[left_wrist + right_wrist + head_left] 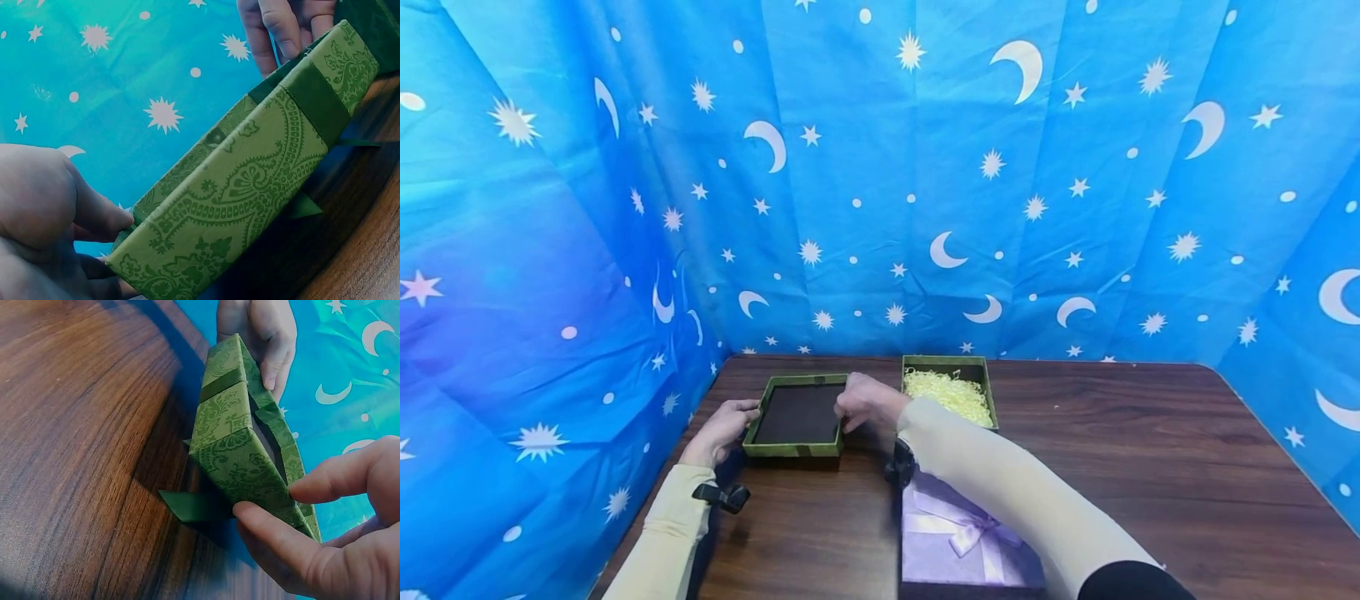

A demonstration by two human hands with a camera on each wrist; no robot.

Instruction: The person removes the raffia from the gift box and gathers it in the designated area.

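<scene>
Box (797, 414) | shallow, green paisley, dark-lined | hands (724, 427) (867, 402) pinch opposite sides

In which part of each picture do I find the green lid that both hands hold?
Head: the green lid is left of centre, below the middle, between left hand and right hand.
Left wrist: diagonal, lower left to upper right.
Right wrist: around the centre, slightly right.
Shared landmark: the blue cloth with white stars.

You show two bare hands (725, 427) (867, 402) and one shallow, paisley-patterned green rectangular lid (793, 451). Before you: one open green rectangular box (947, 365), one purple, ribbon-tied box (943, 554) and one brown wood-grain table (1150, 467).
</scene>
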